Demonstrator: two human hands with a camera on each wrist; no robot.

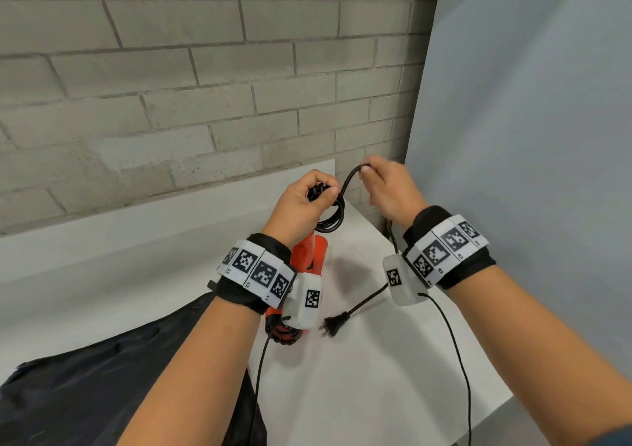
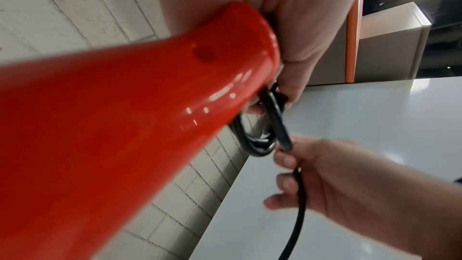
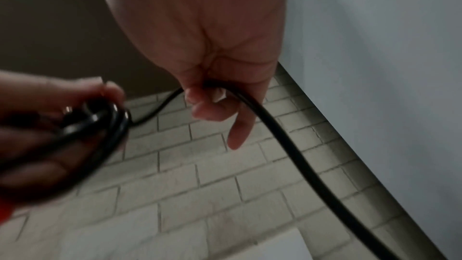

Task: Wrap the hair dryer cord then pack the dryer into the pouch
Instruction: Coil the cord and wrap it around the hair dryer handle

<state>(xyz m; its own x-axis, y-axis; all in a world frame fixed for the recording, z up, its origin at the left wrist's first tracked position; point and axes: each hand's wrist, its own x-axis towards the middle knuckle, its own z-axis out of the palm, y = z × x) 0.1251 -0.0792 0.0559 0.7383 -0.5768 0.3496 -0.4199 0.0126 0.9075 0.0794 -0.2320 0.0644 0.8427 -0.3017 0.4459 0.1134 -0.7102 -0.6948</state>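
The orange-red hair dryer [image 1: 307, 257] hangs below my left hand [image 1: 309, 197], its handle [image 2: 150, 106] filling the left wrist view. My left hand grips the handle end together with several black cord loops [image 1: 330, 221]. Just to the right, my right hand [image 1: 379, 183] pinches the black cord [image 1: 349, 177] and holds it arched above the loops; the right wrist view shows the cord [image 3: 287, 141] running through its fingers. The free end trails down to the plug [image 1: 333, 322] lying on the white table [image 1: 393, 377]. The black pouch [image 1: 102, 384] lies at lower left, partly under my left forearm.
A grey brick wall [image 1: 171, 86] stands behind the table and a pale panel [image 1: 530, 137] closes the right side. Thin black wrist-camera cables [image 1: 458, 360] hang over the table. The table's front right edge [image 1: 506, 408] is near my right forearm.
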